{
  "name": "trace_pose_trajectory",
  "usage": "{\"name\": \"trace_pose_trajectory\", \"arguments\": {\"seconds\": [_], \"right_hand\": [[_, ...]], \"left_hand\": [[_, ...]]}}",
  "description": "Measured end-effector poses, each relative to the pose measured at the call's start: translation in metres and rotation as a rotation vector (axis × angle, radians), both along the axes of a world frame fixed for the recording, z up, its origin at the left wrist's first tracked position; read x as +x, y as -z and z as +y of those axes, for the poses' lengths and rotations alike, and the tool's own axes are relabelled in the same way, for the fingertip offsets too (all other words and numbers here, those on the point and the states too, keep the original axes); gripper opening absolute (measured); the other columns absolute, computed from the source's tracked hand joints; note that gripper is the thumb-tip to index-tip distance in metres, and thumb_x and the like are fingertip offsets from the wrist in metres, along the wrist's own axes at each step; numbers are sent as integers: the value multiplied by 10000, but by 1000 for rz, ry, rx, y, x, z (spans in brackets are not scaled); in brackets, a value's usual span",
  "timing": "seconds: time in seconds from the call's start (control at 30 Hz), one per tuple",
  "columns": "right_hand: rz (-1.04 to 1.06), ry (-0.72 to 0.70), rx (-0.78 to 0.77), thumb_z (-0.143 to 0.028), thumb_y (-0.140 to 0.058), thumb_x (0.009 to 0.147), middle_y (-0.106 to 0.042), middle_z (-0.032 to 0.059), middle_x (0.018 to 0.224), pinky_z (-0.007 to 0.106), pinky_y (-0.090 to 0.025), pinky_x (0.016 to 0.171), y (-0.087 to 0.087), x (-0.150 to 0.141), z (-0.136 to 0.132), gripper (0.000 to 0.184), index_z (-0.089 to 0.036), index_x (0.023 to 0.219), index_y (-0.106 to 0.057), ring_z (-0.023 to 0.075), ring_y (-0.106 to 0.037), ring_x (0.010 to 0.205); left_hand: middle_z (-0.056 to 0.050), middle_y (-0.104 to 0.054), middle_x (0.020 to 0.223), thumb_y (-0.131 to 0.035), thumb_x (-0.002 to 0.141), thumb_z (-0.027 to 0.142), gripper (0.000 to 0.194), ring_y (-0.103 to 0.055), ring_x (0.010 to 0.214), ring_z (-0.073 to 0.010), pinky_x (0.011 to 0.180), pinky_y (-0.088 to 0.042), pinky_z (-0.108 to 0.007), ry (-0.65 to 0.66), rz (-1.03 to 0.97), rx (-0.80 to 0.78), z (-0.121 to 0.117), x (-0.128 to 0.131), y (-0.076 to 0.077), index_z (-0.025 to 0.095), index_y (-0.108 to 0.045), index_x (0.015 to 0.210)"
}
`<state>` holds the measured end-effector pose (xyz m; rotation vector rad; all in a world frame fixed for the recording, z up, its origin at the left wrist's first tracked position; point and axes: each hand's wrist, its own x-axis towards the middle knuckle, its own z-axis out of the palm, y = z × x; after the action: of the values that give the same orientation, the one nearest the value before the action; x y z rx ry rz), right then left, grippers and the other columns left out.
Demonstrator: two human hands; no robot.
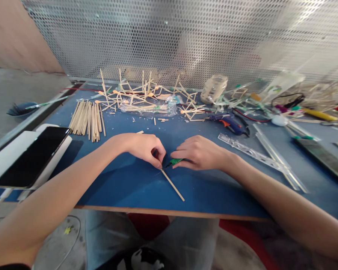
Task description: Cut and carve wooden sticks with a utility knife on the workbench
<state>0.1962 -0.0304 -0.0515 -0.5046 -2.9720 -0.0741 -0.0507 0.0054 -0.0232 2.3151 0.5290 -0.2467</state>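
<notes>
My left hand (146,148) pinches the upper end of a thin wooden stick (173,185), which slants over the blue tabletop toward its front edge. Close on the right, my right hand (201,153) is closed around a small green-handled tool (176,161). Its dark narrow tip points at the pinched end of the stick; whether the two touch I cannot tell. Most of the tool's handle is hidden in my palm. Just behind my left wrist, the tip of another pale stick (140,132) shows.
On the left are a bundle of wooden sticks (88,118) and a black phone (33,155). Joined stick frames (141,92), a clear jar (214,89) and a blue glue gun (231,123) stand toward the perforated metal panel (157,33). A clear ruler (250,152) lies right.
</notes>
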Motion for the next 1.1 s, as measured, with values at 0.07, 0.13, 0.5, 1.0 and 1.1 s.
{"name": "trace_pose_trajectory", "arguments": {"seconds": [0.07, 0.13, 0.5, 1.0, 1.1], "right_hand": [[2, -4, 9, -499, -410, 1045, -644, -1, 713, 302, -258, 614, 0, 0, 0, 380, -212, 949, -639, 134, -549, 637], [1, -3, 1, -501, -417, 1043, -649, -1, 718, 299, -257, 611, 0, 1, 0, 374, -215, 960, -643, 135, -553, 644], [-4, -8, -23, -488, -413, 1048, -655, 2, 720, 292, -261, 607, -1, 0, 0, 363, -215, 968, -639, 135, -563, 651], [-2, -3, 0, -502, -414, 1044, -655, 0, 719, 300, -256, 600, -1, 0, 0, 367, -222, 960, -635, 137, -564, 640], [-5, -3, -20, -499, -421, 1042, -659, 3, 714, 296, -251, 595, -1, 0, 1, 362, -222, 966, -642, 139, -567, 646]], "left_hand": [[29, -723, 774, -713, 836, 391, 172, -591, 647, -84, 618, -390, -197, 2, -7, 0, 1, 0, 1, 227, -765, 843], [32, -719, 764, -712, 836, 387, 169, -591, 645, -81, 616, -392, -193, 5, -7, 0, 1, 1, 2, 227, -765, 841], [37, -719, 746, -731, 799, 377, 156, -580, 630, -80, 595, -376, -197, -32, -9, -21, -1, 1, 2, 223, -762, 804], [37, -727, 749, -748, 785, 379, 152, -576, 630, -86, 595, -374, -204, -38, -13, -41, 0, 1, 2, 230, -772, 796], [37, -726, 750, -744, 789, 373, 148, -575, 630, -85, 595, -372, -204, -34, -11, -43, 1, 1, 2, 227, -769, 795]]}}
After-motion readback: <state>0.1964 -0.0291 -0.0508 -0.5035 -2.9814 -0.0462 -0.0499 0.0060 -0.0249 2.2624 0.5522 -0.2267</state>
